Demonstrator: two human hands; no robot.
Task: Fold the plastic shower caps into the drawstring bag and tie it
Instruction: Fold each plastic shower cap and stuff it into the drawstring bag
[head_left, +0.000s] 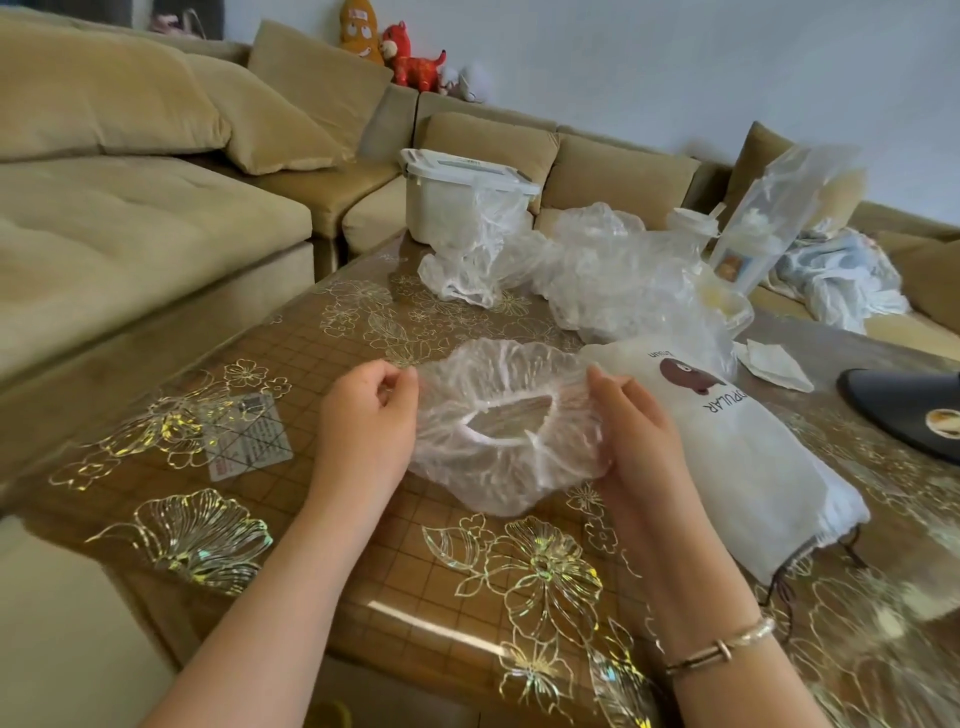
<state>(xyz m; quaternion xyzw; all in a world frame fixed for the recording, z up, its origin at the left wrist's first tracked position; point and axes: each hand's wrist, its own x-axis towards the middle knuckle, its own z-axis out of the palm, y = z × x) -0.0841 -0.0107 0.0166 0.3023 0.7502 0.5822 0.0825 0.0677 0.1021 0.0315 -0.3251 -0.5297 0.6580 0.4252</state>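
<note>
A clear crinkled plastic shower cap (498, 431) is spread between both hands just above the table, its elastic opening facing up. My left hand (366, 421) pinches the cap's left edge with curled fingers. My right hand (636, 436) grips its right edge. A white drawstring bag (748, 457) with a brown bear print lies flat to the right, its dark cord end toward me, partly behind my right hand. More crumpled clear caps (597, 265) are piled at the table's far side.
The table (395, 571) has a glossy cover with gold flower patterns. A white lidded box (457, 197), a clear packet (769, 218), a folded tissue (774, 364) and a black object (914, 415) lie on it. A beige sofa (130, 208) wraps around it.
</note>
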